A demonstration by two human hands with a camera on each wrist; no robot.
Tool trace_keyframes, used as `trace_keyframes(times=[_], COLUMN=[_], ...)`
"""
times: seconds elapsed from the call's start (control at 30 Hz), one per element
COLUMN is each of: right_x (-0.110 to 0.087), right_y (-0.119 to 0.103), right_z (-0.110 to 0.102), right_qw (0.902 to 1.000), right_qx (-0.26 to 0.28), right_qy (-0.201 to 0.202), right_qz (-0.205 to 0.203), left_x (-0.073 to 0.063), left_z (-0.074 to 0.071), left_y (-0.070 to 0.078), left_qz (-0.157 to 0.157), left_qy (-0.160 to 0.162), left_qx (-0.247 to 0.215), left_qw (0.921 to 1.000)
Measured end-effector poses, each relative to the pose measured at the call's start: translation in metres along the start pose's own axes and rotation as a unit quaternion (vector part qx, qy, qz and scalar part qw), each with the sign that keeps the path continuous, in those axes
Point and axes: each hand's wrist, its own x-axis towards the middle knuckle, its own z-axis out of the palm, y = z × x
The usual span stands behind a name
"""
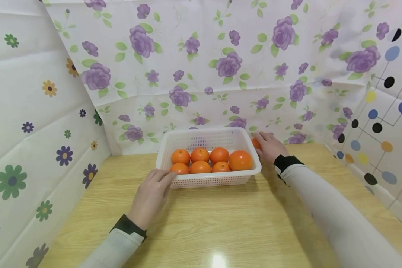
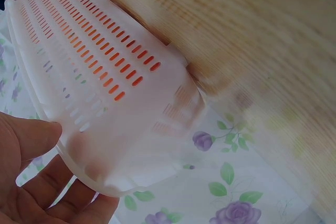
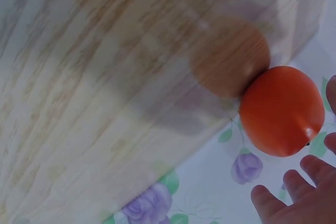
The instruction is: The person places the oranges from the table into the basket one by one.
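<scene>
A white perforated plastic basket [image 1: 207,181] holds two rows of oranges [image 1: 201,167], the one at the front right larger than the others. My left hand [image 1: 152,197] pinches the basket's rim at its front left corner. In the left wrist view the thumb [image 2: 39,135] lies on one side of the rim, and the fingers curl at the other. Just outside the basket's right end, a single smooth orange [image 3: 282,111] rests on the table. My right hand [image 1: 270,147] reaches over it with fingers spread, and the fingertips [image 3: 262,195] stand apart from its skin.
The light wooden table [image 1: 214,223] runs back to a wall covered in purple-flower cloth [image 1: 187,74]. Flower-patterned cloth [image 1: 30,149] stands at the left, dotted cloth [image 1: 385,126] at the right. The basket stands close to the back cloth.
</scene>
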Motion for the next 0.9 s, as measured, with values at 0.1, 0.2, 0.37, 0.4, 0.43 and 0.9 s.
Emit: trace_keyframes(times=[0.1,0.2,0.37,0.4,0.43,0.9], right_x=[0.001,0.002,0.004,0.005,0.006,0.013], right_y=[0.003,0.006,0.006,0.006,0.006,0.011], right_z=[0.004,0.009,0.013,0.014,0.014,0.026], right_qw=[1.0,1.0,0.9995,0.9994,0.9993,0.9998], right_qx=[0.0,-0.008,-0.008,-0.005,-0.002,0.01], right_qy=[0.002,0.006,0.018,0.021,0.023,-0.001], right_qz=[0.003,-0.001,-0.022,-0.027,-0.031,-0.018], left_x=[0.0,0.0,-0.001,-0.001,-0.001,-0.001], left_z=[0.0,0.0,0.001,0.001,0.0,0.0], left_y=[0.0,-0.001,-0.001,-0.001,-0.001,0.0], left_qz=[0.001,-0.001,-0.003,-0.004,-0.004,-0.011], left_qy=[0.0,-0.001,0.0,0.0,0.001,-0.005], left_qx=[0.003,0.003,-0.003,-0.004,-0.004,-0.007], left_qw=[1.0,1.0,1.0,1.0,1.0,0.9999])
